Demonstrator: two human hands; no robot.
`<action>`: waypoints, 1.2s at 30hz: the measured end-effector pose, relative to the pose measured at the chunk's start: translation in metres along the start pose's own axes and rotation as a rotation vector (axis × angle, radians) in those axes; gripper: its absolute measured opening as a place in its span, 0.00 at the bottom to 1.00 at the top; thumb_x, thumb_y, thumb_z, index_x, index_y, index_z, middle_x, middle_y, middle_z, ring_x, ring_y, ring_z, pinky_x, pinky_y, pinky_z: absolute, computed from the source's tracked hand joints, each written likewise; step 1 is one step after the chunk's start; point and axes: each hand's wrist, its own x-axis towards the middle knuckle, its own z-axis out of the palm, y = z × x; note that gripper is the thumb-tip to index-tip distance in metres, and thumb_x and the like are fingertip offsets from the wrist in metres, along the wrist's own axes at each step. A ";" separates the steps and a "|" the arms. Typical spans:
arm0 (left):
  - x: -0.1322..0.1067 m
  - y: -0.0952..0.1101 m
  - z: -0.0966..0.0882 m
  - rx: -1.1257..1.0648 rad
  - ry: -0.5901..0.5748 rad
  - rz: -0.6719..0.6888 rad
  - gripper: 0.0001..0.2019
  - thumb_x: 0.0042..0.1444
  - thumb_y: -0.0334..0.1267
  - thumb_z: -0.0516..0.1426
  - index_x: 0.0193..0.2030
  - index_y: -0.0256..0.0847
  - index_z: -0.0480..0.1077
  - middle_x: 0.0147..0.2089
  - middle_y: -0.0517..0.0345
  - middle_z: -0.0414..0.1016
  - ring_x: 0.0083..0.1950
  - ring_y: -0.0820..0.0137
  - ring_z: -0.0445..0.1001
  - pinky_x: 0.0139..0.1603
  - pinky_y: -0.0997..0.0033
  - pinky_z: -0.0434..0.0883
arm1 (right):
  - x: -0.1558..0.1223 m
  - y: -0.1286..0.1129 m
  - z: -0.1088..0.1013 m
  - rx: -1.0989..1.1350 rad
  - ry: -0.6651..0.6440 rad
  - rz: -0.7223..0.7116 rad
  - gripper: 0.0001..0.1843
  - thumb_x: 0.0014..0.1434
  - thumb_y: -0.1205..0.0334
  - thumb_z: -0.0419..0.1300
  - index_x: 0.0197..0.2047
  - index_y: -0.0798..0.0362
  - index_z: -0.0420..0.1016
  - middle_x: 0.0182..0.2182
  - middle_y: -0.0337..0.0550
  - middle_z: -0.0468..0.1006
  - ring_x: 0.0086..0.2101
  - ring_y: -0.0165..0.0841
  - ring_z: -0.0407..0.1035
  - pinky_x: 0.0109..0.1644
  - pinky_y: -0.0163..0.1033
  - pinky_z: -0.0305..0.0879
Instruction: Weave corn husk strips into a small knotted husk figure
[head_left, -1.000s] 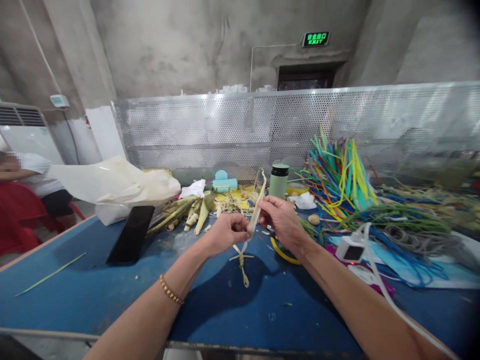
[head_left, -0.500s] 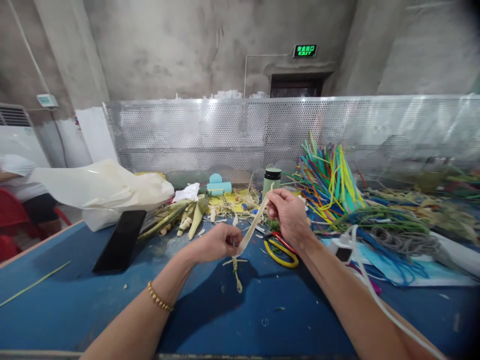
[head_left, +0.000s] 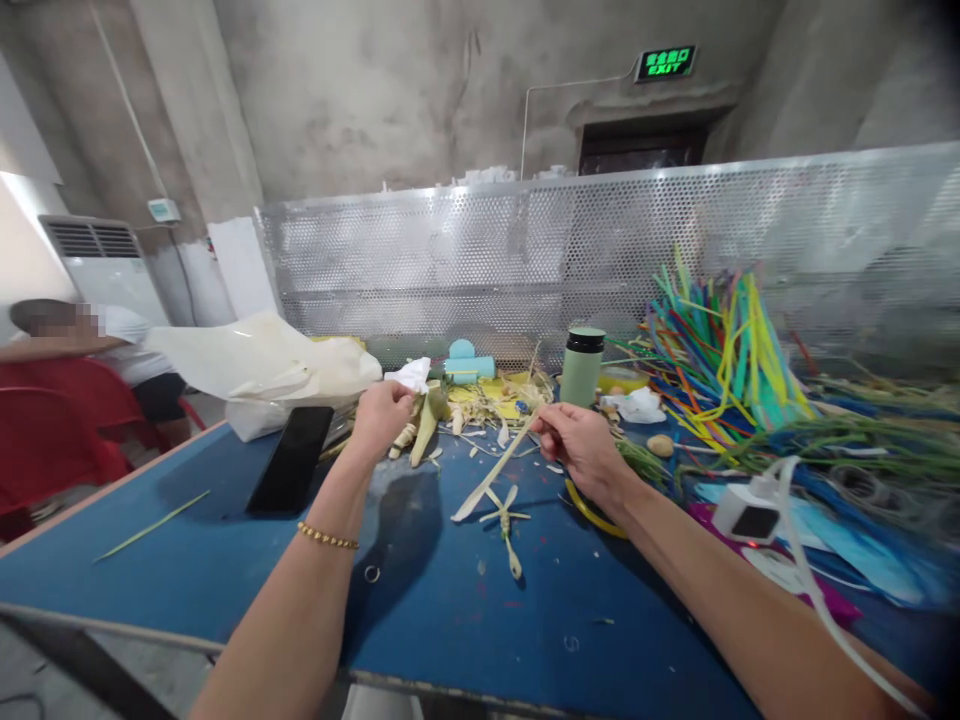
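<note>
Head camera on you now: your right hand (head_left: 577,445) has thumb and fingers closed together, pinching one end of a long, flat, pale cream strip of plant material (head_left: 495,472). That strip slopes down over the blue tabletop (head_left: 420,620), toward you and to your left.

Take the small, pale yellow-green figure of knotted plant strips (head_left: 505,524) as the clock's centre, twelve being away from you. It's lying on the table, and the strip's lower end is close by at nine; whether strip and figure touch, you can't tell from this view.

Your right hand sits between one and two. Up between ten and eleven is your left hand (head_left: 384,415), fingers curled in, a gold beaded bracelet (head_left: 328,537) at the wrist; whether those fingers grip anything, you can't tell. Just beside it at eleven, pale green husk pieces (head_left: 429,428)!

Round the dial: a black rectangular phone (head_left: 289,462) between nine and ten, a green cylindrical bottle with a black neck band (head_left: 581,368) at one, a bundle of multicoloured thin strips (head_left: 750,355) around two, a white boxy plug (head_left: 748,510) at three.
</note>
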 end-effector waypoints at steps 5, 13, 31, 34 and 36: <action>-0.007 -0.002 0.014 0.373 -0.188 0.015 0.10 0.50 0.38 0.57 0.20 0.38 0.70 0.24 0.48 0.73 0.34 0.62 0.73 0.36 0.68 0.63 | -0.002 0.010 0.015 -0.114 -0.096 0.094 0.09 0.50 0.60 0.65 0.33 0.56 0.73 0.25 0.44 0.79 0.17 0.26 0.66 0.16 0.31 0.63; -0.013 -0.005 0.030 0.617 -0.186 -0.014 0.07 0.52 0.31 0.53 0.36 0.36 0.72 0.41 0.36 0.77 0.43 0.57 0.75 0.37 0.66 0.63 | -0.012 0.007 0.013 -0.372 -0.282 -0.058 0.06 0.50 0.63 0.62 0.31 0.57 0.75 0.24 0.40 0.78 0.15 0.25 0.66 0.14 0.28 0.58; -0.072 0.058 0.057 0.165 0.115 0.782 0.08 0.63 0.37 0.51 0.40 0.38 0.68 0.41 0.49 0.68 0.44 0.64 0.66 0.46 0.63 0.64 | -0.018 -0.008 0.013 -0.302 -0.055 -0.107 0.08 0.53 0.63 0.56 0.24 0.54 0.70 0.14 0.38 0.71 0.14 0.27 0.61 0.19 0.33 0.59; -0.066 0.055 0.054 -0.037 0.024 0.489 0.06 0.58 0.38 0.54 0.38 0.38 0.66 0.35 0.55 0.67 0.35 0.69 0.65 0.38 0.68 0.62 | -0.022 -0.010 0.015 -0.376 -0.099 -0.143 0.11 0.54 0.62 0.56 0.20 0.53 0.68 0.13 0.38 0.70 0.14 0.28 0.61 0.20 0.34 0.59; -0.062 0.053 0.054 -0.208 -0.133 0.306 0.07 0.56 0.38 0.54 0.31 0.38 0.65 0.26 0.61 0.62 0.28 0.72 0.60 0.31 0.71 0.58 | -0.026 -0.012 0.016 -0.396 -0.124 -0.145 0.14 0.54 0.60 0.57 0.19 0.53 0.67 0.14 0.39 0.71 0.15 0.28 0.61 0.21 0.35 0.59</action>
